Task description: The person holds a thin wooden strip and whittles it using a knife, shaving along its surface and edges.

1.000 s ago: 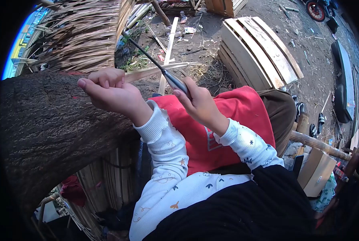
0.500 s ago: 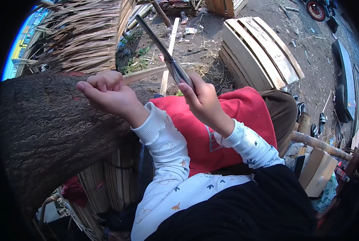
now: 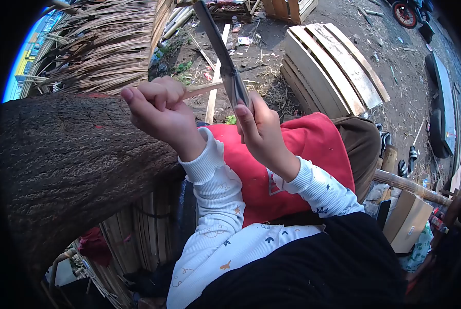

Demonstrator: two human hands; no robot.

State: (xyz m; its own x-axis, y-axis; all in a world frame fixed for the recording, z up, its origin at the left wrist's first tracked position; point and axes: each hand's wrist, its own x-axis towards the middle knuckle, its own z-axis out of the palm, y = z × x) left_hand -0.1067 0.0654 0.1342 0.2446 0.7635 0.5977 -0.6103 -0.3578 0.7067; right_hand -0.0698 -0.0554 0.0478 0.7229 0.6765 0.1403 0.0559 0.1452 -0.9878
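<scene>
My left hand is closed around a thin, pale bamboo strip, which sticks out to the right beyond the fist. In my right hand is a knife, tilted up and away. Its long part is dark and narrow, and a shinier, wider part lies at my fingers. The strip passes behind the knife near my right fingers; whether they touch cannot be seen clearly. Below both hands, a red cloth covers my lap.
A thick rough-barked trunk lies at the left, near my left forearm. Dried thatch stands behind it. Ahead are a slatted wooden crate and a pale plank on littered soil. Bamboo poles and cardboard are at right.
My left hand has moved right, toward my right hand, with the strip. The knife has turned more upright, and its far end has shifted up and right.
</scene>
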